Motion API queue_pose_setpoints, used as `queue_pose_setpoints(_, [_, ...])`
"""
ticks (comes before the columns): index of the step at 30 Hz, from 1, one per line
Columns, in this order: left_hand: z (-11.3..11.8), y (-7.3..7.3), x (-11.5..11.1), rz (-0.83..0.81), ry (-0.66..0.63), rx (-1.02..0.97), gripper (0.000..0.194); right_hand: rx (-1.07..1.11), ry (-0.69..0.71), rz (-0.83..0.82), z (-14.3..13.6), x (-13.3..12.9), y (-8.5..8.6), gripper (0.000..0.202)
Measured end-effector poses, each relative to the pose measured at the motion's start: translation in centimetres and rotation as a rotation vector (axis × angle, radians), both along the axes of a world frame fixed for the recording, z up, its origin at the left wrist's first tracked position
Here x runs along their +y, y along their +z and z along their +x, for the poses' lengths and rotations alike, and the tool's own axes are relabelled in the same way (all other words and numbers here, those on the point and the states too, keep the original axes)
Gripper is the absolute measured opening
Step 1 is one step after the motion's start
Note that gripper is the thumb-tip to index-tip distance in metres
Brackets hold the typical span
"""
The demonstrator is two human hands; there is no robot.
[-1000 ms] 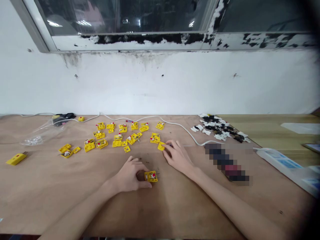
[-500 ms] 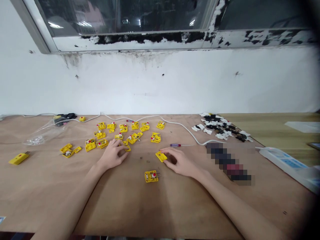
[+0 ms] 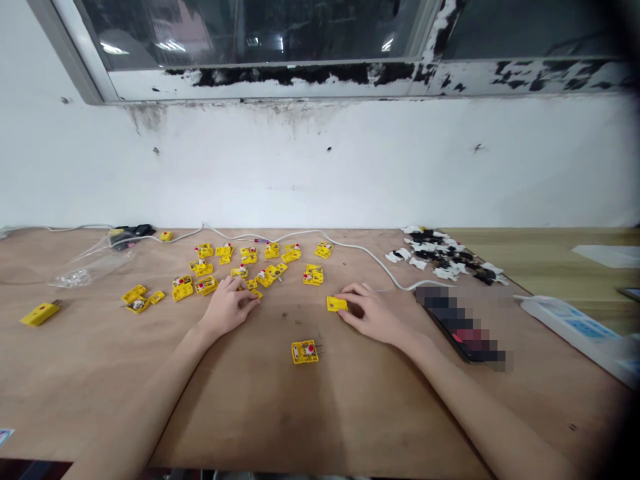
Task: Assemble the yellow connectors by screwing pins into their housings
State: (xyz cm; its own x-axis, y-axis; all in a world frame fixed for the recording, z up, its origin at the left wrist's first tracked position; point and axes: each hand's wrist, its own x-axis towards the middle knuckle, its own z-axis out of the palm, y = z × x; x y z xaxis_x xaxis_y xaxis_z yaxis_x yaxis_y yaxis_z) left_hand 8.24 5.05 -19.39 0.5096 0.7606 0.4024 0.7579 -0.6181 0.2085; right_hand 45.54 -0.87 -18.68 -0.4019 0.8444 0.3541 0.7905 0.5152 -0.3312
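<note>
"What does your right grip point(image 3: 367, 311) hold?"
"A yellow cover point(image 3: 335, 304), pinched at one end. Nearer you, between both grips, lies an open yellow housing point(image 3: 305, 352)."
"And your left grip point(image 3: 226, 308)?"
"Half curled at a small yellow piece point(image 3: 257, 294); whether it's grasped, I can't tell."

No lettering, label, brand, number or sign is readable on anything in view

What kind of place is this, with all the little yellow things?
Probably a small workshop. Open yellow cases with small parts inside lie on a brown table, black and white pieces are heaped at the back right, and there's a white power strip.
</note>
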Motion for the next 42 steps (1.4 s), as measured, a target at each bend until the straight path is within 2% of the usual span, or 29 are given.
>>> queue_pose_setpoints(4, [0.1, -0.1, 0.0, -0.008, 0.005, -0.013, 0.024, -0.03, -0.03, -0.026, 1.7, 0.6, 0.1, 0.028])
queue_pose_setpoints(9, [0.3, -0.1, 0.0, -0.036, 0.006, -0.028, 0.025, -0.019, -0.003, -0.042, 1.7, 0.5, 0.3, 0.031])
queue_pose_setpoints(14, [0.0, 0.6, -0.4, -0.07, 0.017, 0.002, 0.045, 0.038, -0.021, 0.004, 1.4, 0.5, 0.2, 0.033])
queue_pose_setpoints(18, [0.0, 0.6, -0.3, -0.086, 0.025, 0.015, 0.031, 0.061, -0.022, 0.028, 1.3, 0.6, 0.1, 0.029])
queue_pose_setpoints(21, [0.6, 0.6, -0.4, -0.106, -0.015, -0.069, 0.032, 0.091, -0.019, 0.05, 1.0, 0.5, 0.1, 0.026])
queue_pose_setpoints(24, [2.0, 0.8, -1.3, -0.268, -0.047, -0.279, 0.043, 0.133, -0.009, 0.071, 0.1, 0.2, 0.3, 0.022])
queue_pose_setpoints(28, [4.8, 1.1, -3.7, -0.732, -0.075, -0.685, 0.058, 0.244, 0.041, 0.095, -2.4, -1.1, 0.6, 0.021])
queue_pose_setpoints(30, [6.2, 1.1, -5.1, -0.9, -0.12, -0.814, 0.06, 0.28, 0.088, 0.08, -3.9, -2.0, 0.7, 0.023])
queue_pose_setpoints(33, [7.8, 1.2, -6.8, -0.97, -0.172, -0.936, 0.061, 0.343, 0.159, 0.059, -5.7, -3.2, 0.8, 0.032])
queue_pose_setpoints(37, [8.7, 1.0, -8.0, -1.012, -0.234, -0.933, 0.063, 0.411, 0.25, 0.014, -6.9, -4.1, 0.9, 0.048])
queue_pose_setpoints(42, [8.8, 0.4, -8.2, -1.05, -0.267, -0.933, 0.059, 0.504, 0.304, -0.006, -7.3, -4.3, 1.3, 0.035])
